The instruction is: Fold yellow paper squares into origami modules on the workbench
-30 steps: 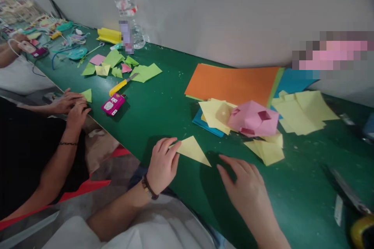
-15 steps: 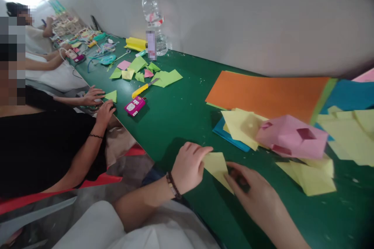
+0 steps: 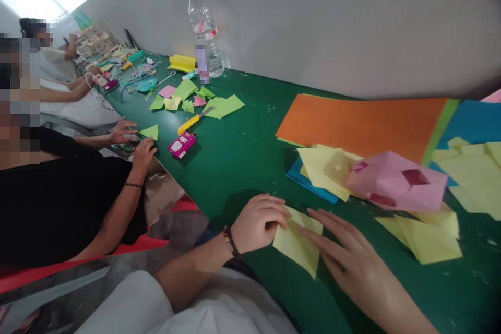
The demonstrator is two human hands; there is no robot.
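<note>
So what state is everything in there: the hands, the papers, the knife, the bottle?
Left hand: curled, fingers at the paper's edge.
Right hand: open, fingers extended over the paper.
Yellow paper: unfolded or nearly so, between the hands.
Pink shape: folded into a hollow form with openings.
Orange sheet: flat, unfolded.
Knife: blade out.
Bottle: upright, capped; contents unclear.

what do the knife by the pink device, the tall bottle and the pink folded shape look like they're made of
Knife: the handle looks like smooth yellow plastic, the blade probably metal, going by its thin grey look.
Bottle: likely thin, glossy plastic; it is see-through with bright highlights.
Pink folded shape: seemingly matte paper, judging by its creases and flat facets.
</note>
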